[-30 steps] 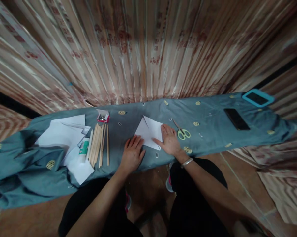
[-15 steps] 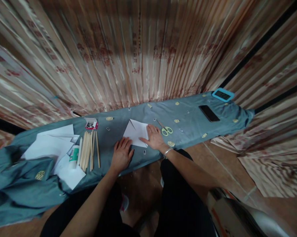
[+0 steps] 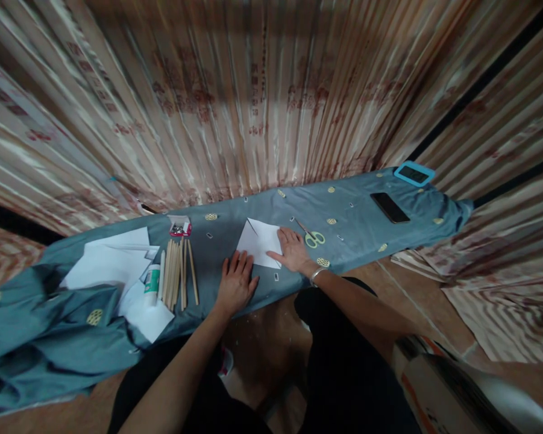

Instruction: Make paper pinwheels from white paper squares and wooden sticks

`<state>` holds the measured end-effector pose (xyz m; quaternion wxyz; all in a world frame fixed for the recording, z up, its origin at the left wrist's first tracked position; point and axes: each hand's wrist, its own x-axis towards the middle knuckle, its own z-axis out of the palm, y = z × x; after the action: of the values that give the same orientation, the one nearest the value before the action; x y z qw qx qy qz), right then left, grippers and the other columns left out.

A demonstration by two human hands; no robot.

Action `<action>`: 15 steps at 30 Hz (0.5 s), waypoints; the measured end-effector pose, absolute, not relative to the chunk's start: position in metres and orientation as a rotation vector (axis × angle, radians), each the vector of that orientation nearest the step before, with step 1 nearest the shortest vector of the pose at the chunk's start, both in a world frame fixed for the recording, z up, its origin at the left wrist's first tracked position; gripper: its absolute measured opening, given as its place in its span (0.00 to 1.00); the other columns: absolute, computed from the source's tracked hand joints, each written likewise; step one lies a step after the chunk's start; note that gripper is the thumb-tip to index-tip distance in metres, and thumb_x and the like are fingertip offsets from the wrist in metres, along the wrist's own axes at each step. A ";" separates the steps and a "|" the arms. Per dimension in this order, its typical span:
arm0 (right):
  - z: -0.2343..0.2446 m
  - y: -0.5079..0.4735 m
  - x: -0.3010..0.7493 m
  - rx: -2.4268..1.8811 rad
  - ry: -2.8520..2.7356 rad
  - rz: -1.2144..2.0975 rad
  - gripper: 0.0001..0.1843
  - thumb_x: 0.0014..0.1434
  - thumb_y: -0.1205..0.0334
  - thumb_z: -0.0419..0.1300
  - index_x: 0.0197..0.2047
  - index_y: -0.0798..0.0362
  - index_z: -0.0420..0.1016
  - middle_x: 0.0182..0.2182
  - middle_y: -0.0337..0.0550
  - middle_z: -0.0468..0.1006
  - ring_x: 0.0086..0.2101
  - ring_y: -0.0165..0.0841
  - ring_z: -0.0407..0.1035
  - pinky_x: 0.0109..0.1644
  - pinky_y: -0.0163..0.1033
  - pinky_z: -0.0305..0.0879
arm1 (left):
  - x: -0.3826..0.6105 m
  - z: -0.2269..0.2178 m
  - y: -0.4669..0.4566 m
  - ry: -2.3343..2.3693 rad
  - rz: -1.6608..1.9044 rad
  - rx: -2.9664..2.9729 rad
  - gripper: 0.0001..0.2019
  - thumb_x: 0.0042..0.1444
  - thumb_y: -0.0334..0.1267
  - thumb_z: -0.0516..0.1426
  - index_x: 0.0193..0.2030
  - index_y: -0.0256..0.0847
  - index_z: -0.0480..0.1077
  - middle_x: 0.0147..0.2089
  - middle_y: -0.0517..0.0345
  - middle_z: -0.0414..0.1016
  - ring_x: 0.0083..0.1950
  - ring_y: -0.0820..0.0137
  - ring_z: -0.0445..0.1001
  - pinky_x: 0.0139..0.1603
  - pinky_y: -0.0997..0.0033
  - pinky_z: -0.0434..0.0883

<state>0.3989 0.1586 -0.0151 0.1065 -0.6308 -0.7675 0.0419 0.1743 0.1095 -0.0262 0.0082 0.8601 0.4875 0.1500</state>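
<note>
You are keeping your left hand (image 3: 235, 284) and right hand (image 3: 295, 250) bare, and your forearms (image 3: 187, 364) are showing uncovered too. At your right wrist you are wearing a bracelet (image 3: 317, 275), a slim silver-coloured band that is catching a little light. Black trousers (image 3: 338, 367) are covering your legs, the cloth looking plain and so dark that seams are getting lost. Lower down, part of a shoe (image 3: 226, 363) is peeking out, showing white and pink, its outline blurring in the dimness.
</note>
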 end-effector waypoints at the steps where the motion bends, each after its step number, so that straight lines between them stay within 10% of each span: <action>1: -0.016 0.159 0.399 -1.857 -2.258 0.123 0.45 0.65 0.36 0.49 0.68 0.69 0.57 0.68 0.67 0.59 0.67 0.50 0.52 0.69 0.54 0.45 | 0.174 -0.027 0.109 1.528 0.459 2.695 0.25 0.65 0.43 0.50 0.65 0.34 0.65 0.70 0.38 0.63 0.72 0.46 0.57 0.69 0.41 0.57; 15: -0.024 0.159 0.399 -1.767 -2.210 0.024 0.44 0.66 0.36 0.44 0.65 0.69 0.63 0.65 0.67 0.65 0.65 0.51 0.56 0.66 0.55 0.48 | 0.176 -0.026 0.108 1.596 0.413 2.638 0.25 0.66 0.42 0.52 0.67 0.34 0.62 0.70 0.42 0.63 0.73 0.50 0.55 0.70 0.42 0.57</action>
<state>0.3993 0.1586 -0.0242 0.1553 -0.6170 -0.7715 0.0083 0.1755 0.1075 -0.0263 0.0157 0.8479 0.5129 0.1328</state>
